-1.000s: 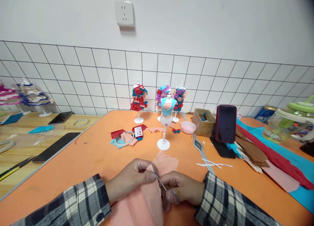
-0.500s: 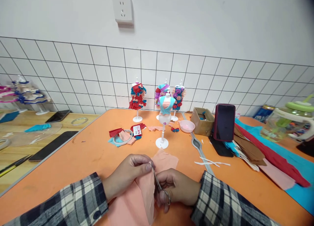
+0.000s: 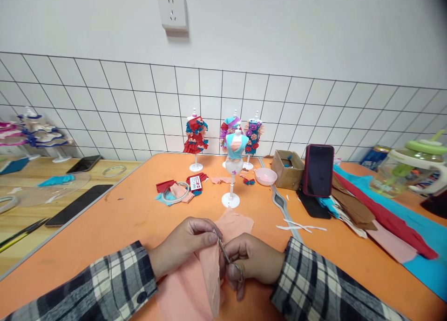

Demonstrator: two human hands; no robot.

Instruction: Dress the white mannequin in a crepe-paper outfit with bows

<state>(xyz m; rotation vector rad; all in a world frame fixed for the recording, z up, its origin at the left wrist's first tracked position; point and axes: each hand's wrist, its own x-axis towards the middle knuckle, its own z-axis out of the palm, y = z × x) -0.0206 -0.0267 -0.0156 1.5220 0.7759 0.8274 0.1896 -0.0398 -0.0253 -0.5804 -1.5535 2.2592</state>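
Observation:
My left hand [image 3: 186, 244] pinches the top of a peach crepe paper sheet [image 3: 186, 288], which hangs down toward me in a fold. Metal scissors [image 3: 225, 255] are in my right hand [image 3: 249, 263], with fingers through the handles. Their blades lie along the paper's edge, close to my left thumb. Another peach paper part [image 3: 235, 223] lies flat beyond my hands. Behind it stands a small white mannequin [image 3: 233, 165] wearing a light-blue crossed top over peach.
Several mannequins in paper outfits, one in red [image 3: 195, 139], stand at the wall. A tape roll [image 3: 176, 193] with scraps lies left. To the right are a pink bowl [image 3: 266, 177], cardboard box [image 3: 288, 170], propped phone [image 3: 318, 170], paper strips [image 3: 302, 227] and a pitcher [image 3: 405, 172].
The scissor blades look closer together than before, and the right fingers have shifted slightly. My left hand keeps its pinch on the paper. The whole view has moved a little.

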